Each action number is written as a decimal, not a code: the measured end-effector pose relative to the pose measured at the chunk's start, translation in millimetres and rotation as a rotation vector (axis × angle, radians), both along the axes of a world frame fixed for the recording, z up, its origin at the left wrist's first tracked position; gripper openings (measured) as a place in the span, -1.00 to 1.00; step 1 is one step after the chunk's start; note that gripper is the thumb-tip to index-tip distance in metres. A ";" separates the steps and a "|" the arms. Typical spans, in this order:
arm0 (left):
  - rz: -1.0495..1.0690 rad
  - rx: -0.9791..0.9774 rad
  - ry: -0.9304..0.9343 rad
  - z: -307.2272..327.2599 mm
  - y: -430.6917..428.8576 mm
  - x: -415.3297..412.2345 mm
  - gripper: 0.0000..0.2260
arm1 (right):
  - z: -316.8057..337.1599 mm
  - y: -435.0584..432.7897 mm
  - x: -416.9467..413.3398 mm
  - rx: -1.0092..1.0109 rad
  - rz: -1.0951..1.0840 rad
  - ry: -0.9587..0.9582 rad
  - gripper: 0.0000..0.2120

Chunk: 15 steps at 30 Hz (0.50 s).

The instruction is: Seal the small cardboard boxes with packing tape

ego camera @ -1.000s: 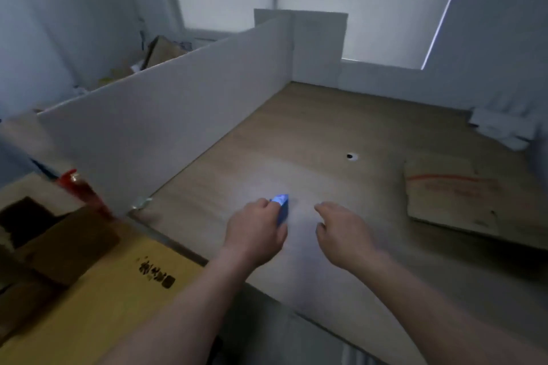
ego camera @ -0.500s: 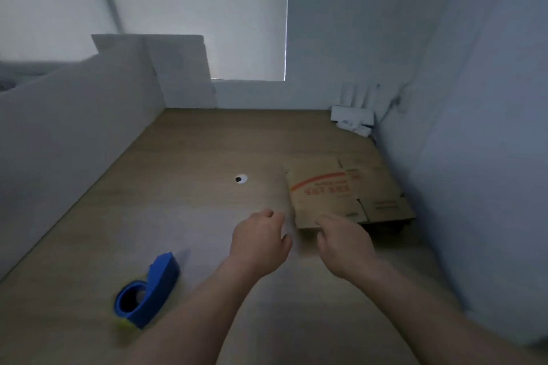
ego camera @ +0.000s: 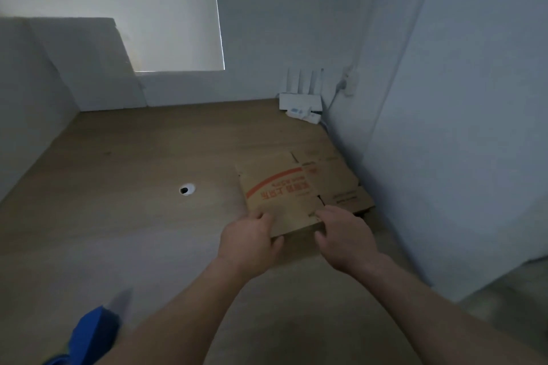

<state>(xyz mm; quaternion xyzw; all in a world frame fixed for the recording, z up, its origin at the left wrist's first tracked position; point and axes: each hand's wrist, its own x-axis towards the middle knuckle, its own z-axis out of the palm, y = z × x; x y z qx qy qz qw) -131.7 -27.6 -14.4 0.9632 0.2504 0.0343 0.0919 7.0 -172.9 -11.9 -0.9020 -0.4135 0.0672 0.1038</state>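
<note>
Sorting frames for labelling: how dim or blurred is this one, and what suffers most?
Head view: dim, lit from the window; the blue tape dispenser at the lower left is smeared; the flattened cardboard box, left hand and right hand read fairly clearly.

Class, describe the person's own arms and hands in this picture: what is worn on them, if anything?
The left hand and the right hand wear no gloves. Both arms are uncovered as far as the frame shows, with no sleeves in view. No watch or band shows at either wrist. Any rings are too blurred to tell.
</note>
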 end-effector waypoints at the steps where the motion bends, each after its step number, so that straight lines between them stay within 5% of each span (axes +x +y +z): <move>1: 0.003 -0.004 0.020 -2.6 2.4 6.3 -0.63 | -3.9 1.7 8.1 0.000 -0.003 0.002 -0.67; 7: 0.060 -0.098 0.132 -38.9 17.2 49.6 -0.48 | -45.7 8.9 68.0 -0.081 -0.032 0.115 -0.57; 10: 0.113 -0.166 0.204 -60.0 24.2 73.2 -0.22 | -66.9 16.4 110.6 -0.196 -0.085 0.163 -0.34; 15: 0.226 -0.279 0.284 -91.7 33.6 111.7 -0.09 | -95.7 35.2 175.1 -0.357 -0.135 0.172 0.04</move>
